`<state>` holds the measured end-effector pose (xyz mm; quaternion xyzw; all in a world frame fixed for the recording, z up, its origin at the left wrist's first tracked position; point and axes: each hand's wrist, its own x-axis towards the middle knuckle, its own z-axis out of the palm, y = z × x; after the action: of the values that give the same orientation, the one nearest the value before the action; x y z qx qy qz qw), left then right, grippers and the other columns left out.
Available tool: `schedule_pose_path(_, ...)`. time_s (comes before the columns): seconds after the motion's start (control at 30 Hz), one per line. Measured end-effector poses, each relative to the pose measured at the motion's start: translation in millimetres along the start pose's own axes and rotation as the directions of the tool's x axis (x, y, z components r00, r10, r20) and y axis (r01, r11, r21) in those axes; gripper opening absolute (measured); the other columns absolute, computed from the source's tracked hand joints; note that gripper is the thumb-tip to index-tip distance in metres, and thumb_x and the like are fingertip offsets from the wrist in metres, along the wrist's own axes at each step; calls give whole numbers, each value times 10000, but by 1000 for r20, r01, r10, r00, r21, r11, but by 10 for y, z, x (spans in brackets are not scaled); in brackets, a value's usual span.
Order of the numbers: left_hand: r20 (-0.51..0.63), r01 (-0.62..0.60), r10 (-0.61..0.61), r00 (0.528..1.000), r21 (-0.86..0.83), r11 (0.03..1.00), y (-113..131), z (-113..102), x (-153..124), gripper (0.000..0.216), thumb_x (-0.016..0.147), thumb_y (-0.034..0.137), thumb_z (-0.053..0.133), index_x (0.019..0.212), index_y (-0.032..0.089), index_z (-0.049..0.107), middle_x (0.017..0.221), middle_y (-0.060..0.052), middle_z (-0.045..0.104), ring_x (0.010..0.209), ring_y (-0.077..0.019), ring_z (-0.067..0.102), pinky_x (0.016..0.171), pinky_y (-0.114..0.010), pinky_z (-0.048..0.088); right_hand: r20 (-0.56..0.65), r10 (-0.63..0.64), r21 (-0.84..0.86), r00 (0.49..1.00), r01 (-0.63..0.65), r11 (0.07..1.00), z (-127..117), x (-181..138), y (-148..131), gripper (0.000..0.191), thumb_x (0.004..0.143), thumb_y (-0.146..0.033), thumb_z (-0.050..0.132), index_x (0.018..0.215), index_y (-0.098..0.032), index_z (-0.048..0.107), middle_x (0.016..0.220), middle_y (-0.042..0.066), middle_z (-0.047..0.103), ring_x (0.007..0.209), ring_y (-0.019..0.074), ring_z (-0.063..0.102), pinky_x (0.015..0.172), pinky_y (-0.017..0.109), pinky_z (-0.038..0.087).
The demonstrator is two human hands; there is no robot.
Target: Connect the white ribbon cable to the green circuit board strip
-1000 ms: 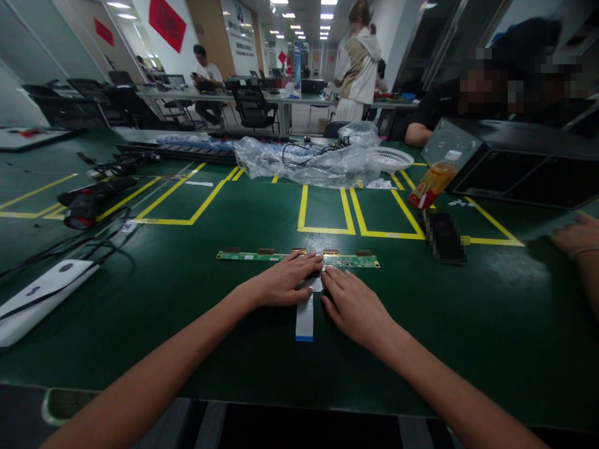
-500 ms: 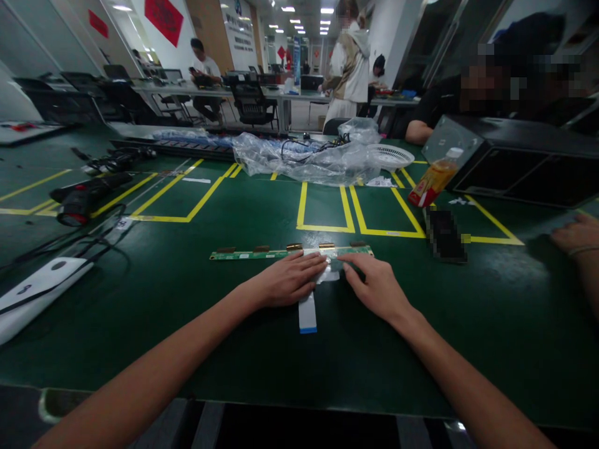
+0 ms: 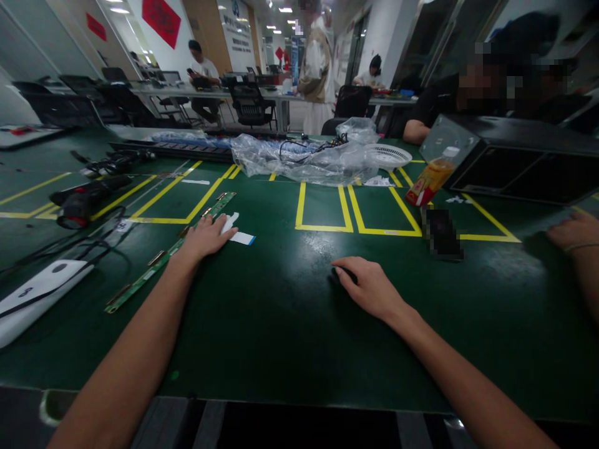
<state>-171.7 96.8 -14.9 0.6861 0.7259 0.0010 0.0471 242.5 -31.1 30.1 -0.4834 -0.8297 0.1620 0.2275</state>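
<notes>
A long thin green circuit board point(image 3: 140, 277) lies slanted across the left of the green table point(image 3: 281, 312), with a white flat ribbon cable point(image 3: 239, 236) sticking out near its far end. My left hand point(image 3: 203, 239) lies flat on the board beside the cable, fingers stretched out. My right hand point(image 3: 369, 288) rests palm down on bare table near the middle, fingers loosely extended, holding nothing.
Crumpled clear plastic with cables point(image 3: 309, 159), a white fan grille point(image 3: 388, 156), an orange drink bottle point(image 3: 429, 179), a dark phone point(image 3: 442, 234) and a black box point(image 3: 519, 162) lie further back. Tools point(image 3: 84, 199) and a white device point(image 3: 37, 296) sit left. Another person's hand point(image 3: 573, 234) rests at right.
My left hand has swept the board and ribbon cable from the middle over to the left, turning it slantwise. My right hand has let go and stayed near the centre.
</notes>
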Motion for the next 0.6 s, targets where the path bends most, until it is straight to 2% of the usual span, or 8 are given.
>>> schedule_pose_path(0.13, -48, 56, -57, 997, -18, 998, 138, -22, -98, 784, 986, 676, 206, 1599, 196, 293, 1633, -221, 263, 1492, -437, 255, 1116, -682, 272, 16, 2, 3, 1000, -2, 1000, -7, 3, -24, 323, 996, -264, 458, 1178, -183, 713, 1134, 102, 758, 1047, 259, 694, 930, 469, 553)
schedule_pose_path(0.27, -90, 63, -61, 994, 17, 998, 201, -39, -136, 810, 989, 658, 248, 1577, 106, 318, 1641, -239, 223, 1506, -436, 214, 1129, -684, 257, 21, 1, -6, 1000, -1, 1000, 1, 6, -9, 330, 995, -265, 457, 1188, -190, 714, 1138, 108, 756, 1042, 263, 697, 919, 474, 554)
schedule_pose_path(0.33, -59, -24, 27, 998, 48, 999, 299, -41, -167, 800, 990, 645, 291, 1564, 90, 343, 1643, -233, 225, 1513, -429, 196, 1151, -656, 246, 19, -9, -10, 1000, 9, 1000, 12, 9, 8, 326, 994, -266, 465, 1197, -210, 713, 1136, 98, 757, 1038, 259, 696, 924, 477, 550)
schedule_pose_path(0.4, -11, -195, 196, 981, 48, 980, 497, -39, -249, 767, 996, 633, 326, 1581, 138, 329, 1654, -196, 223, 1525, -411, 169, 1172, -627, 226, 26, -21, -5, 999, 21, 1000, 24, 10, 13, 322, 997, -265, 470, 1206, -222, 710, 1135, 88, 757, 1046, 253, 692, 931, 473, 549)
schedule_pose_path(0.47, 32, -392, 392, 919, 11, 920, 789, -36, -397, 752, 994, 648, 358, 1602, 210, 293, 1669, -154, 202, 1540, -382, 129, 1192, -606, 192, 39, -39, 2, 998, 39, 999, 40, 9, 3, 314, 998, -261, 478, 1215, -228, 703, 1159, 83, 751, 1084, 249, 682, 958, 469, 544)
schedule_pose_path(0.5, 53, -487, 488, 871, -17, 873, 956, -34, -491, 753, 989, 664, 372, 1607, 243, 278, 1675, -135, 188, 1546, -365, 113, 1201, -598, 170, 45, -49, 1, 998, 49, 999, 51, 7, -5, 313, 996, -258, 483, 1221, -229, 699, 1185, 85, 744, 1119, 249, 671, 982, 472, 537)
schedule_pose_path(0.6, 77, -714, 720, 690, -90, 694, 1425, -31, -769, 799, 959, 709, 432, 1607, 271, 270, 1682, -118, 156, 1556, -333, 73, 1220, -585, 90, 85, -85, -32, 993, 88, 996, 108, -8, -21, 345, 988, -257, 497, 1286, -219, 666, 1342, 109, 677, 1277, 261, 596, 1085, 506, 476)
